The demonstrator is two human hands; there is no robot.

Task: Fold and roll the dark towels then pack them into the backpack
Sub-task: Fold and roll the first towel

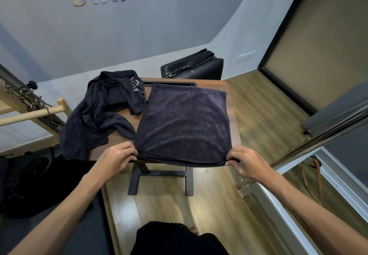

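A dark towel [185, 123] lies folded flat on the right half of a small wooden table [117, 139]. My left hand [117, 156] pinches its near left corner at the table's front edge. At the near right corner, my right hand [246, 163] pinches the towel, which hangs slightly over the edge. A second dark towel [99, 113] lies crumpled on the table's left side, draping over the left edge, with white print showing near its top. A black backpack [22, 183] sits low at the left on a dark padded surface.
A black box-like bag [195, 66] stands on the floor behind the table. Wooden bars and metal springs of exercise equipment [29, 103] stand at the left. A metal rail [318, 143] and a framed panel run along the right. Wood floor surrounds the table's black legs [137, 179].
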